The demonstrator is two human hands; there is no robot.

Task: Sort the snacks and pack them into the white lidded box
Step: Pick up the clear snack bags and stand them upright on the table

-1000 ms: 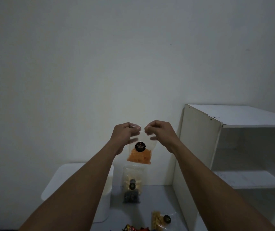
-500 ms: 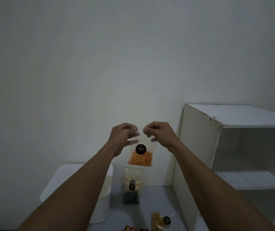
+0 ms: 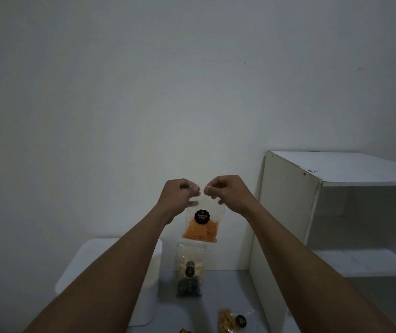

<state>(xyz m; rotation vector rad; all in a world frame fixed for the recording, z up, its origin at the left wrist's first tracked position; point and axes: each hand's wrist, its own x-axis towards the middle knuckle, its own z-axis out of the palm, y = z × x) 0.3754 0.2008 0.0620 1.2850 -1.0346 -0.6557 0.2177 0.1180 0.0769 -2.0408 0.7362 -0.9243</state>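
Snack bag (image 3: 200,228) labelled "Singkong Balado" hangs from left hand (image 3: 179,196) and right hand (image 3: 228,191).

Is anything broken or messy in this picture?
The white shelf looks chipped along its top front edge, near the corner. Nothing looks spilled: the left hand and right hand pinch the top of the orange snack bag, which hangs below them.
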